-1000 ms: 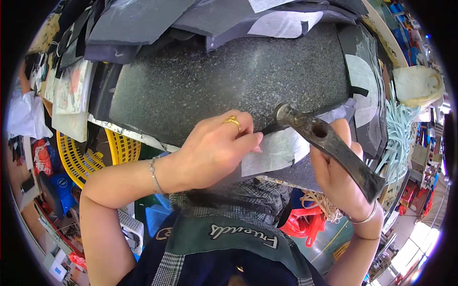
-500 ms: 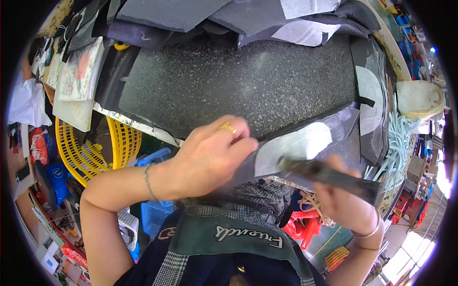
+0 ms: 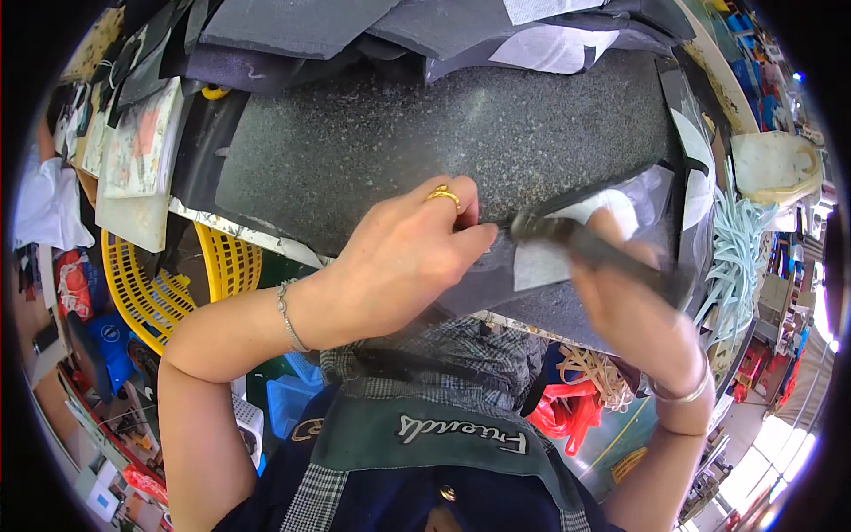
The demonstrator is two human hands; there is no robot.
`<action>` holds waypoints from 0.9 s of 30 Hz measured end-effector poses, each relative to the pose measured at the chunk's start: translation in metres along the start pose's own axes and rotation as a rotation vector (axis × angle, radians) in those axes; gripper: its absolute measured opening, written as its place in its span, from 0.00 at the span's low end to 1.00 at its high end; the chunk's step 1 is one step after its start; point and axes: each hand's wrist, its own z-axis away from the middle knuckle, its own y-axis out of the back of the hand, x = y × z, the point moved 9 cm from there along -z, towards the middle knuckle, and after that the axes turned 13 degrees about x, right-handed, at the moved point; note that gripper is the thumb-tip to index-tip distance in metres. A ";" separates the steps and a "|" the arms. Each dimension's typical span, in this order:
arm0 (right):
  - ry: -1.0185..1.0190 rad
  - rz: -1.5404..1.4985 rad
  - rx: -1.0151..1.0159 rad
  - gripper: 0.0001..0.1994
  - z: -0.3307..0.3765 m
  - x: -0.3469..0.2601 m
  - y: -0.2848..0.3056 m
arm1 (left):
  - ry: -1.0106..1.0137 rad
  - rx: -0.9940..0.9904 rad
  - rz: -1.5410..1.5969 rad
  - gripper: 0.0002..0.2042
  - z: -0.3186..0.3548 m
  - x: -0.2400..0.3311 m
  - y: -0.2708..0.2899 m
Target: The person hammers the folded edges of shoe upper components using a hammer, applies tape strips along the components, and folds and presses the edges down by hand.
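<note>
My left hand [image 3: 412,244] is closed, its fingers curled at the upper left edge of a dark, flexible sheet piece [image 3: 486,282] with a pale white patch [image 3: 537,264]. What its fingertips pinch is mostly hidden. In my right hand [image 3: 636,306] is a dark hammer [image 3: 581,244], blurred by motion. The hammer's rounded end lies just right of my left fingertips, over the piece's upper edge. Beneath both hands is a speckled dark work surface [image 3: 346,151].
Dark sheet pieces [image 3: 292,27] lie piled along the far side; more pieces [image 3: 696,168] stack at the right. Pale strips [image 3: 736,253] hang beyond them. A yellow basket [image 3: 146,301] stands lower left, and a red bag [image 3: 567,417] is below the table edge.
The hammer has moved up, from the white patch's lower left to the piece's upper edge beside my left fingers. My left hand has shifted slightly right, and the piece appears farther right.
</note>
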 end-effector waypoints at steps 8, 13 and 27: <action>0.294 0.308 -0.188 0.13 0.022 -0.005 -0.010 | 0.039 -0.012 0.012 0.14 0.013 -0.009 0.011; 0.024 -0.128 0.050 0.10 0.003 -0.013 -0.017 | 0.099 0.112 -0.131 0.15 0.025 -0.005 0.026; 0.026 -0.163 -0.043 0.09 -0.012 -0.024 -0.032 | -0.049 0.183 -0.375 0.17 0.041 0.012 0.030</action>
